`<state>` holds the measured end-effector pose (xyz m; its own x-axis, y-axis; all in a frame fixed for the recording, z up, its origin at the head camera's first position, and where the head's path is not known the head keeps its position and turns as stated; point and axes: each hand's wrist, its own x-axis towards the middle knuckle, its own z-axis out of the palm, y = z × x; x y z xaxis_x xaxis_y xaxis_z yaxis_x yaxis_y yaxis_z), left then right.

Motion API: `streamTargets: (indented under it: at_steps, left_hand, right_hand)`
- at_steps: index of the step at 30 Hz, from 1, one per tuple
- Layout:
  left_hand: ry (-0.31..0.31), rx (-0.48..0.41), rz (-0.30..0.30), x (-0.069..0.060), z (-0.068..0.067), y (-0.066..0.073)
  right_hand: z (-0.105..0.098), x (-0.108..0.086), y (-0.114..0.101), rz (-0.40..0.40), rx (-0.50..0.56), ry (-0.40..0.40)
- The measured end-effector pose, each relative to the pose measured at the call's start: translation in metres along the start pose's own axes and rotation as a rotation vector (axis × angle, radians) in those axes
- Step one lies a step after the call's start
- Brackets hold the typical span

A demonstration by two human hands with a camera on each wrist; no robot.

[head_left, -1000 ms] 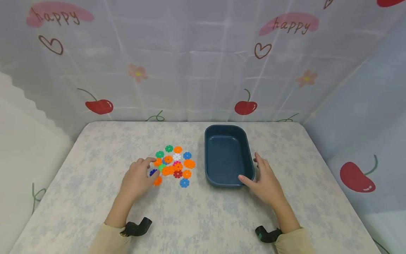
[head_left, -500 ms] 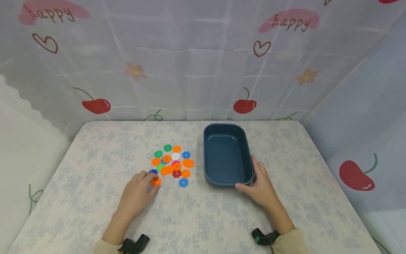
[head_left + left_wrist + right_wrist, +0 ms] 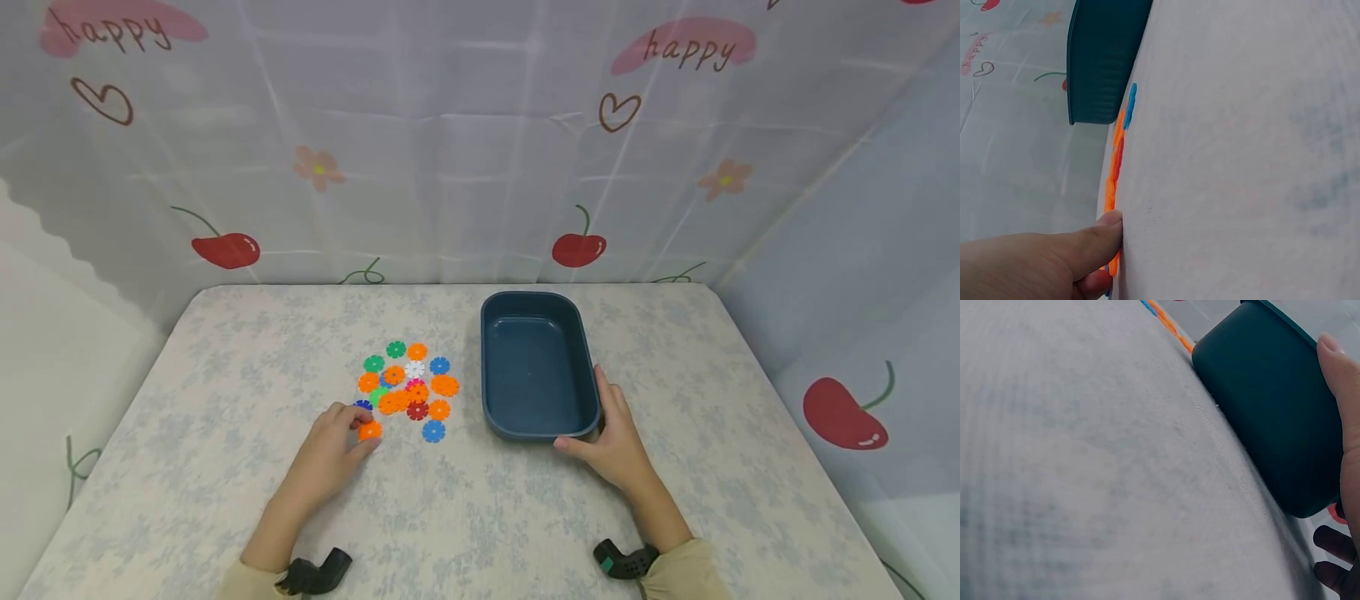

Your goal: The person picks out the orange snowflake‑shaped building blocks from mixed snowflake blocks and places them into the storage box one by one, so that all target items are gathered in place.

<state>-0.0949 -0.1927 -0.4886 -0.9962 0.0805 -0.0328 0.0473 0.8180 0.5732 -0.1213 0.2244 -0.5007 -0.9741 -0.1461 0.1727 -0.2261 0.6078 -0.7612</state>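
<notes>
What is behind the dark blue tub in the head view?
Behind the dark blue tub, a narrow strip of table shows, then a pale sheet with a printed red cherry. Whatever lies directly under the tub or low behind its far wall is hidden.

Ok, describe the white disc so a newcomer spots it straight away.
On the table, left of the dark blue bin, lies a cluster of coloured discs. The white disc sits in its far half, and it's the only white one visible.
</notes>
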Motion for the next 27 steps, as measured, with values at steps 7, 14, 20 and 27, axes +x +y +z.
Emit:
streamTargets:
  at_steps: [7,14,20,27]
  left_hand:
    - [-0.018,-0.006,0.034,0.002,-0.002,0.001]
    - [0.006,0.051,0.094,0.002,-0.002,0.003]
    - [0.029,0.035,0.103,0.004,-0.002,0.007]
    - [0.118,0.052,0.194,0.012,-0.007,0.019]
  right_hand:
    - [0.001,0.0,0.004,-0.019,0.001,0.011]
    - [0.0,-0.001,0.005,-0.03,0.006,0.021]
    - [0.001,-0.002,0.005,-0.043,0.007,0.03]
    - [0.003,0.0,0.006,-0.047,0.009,0.04]
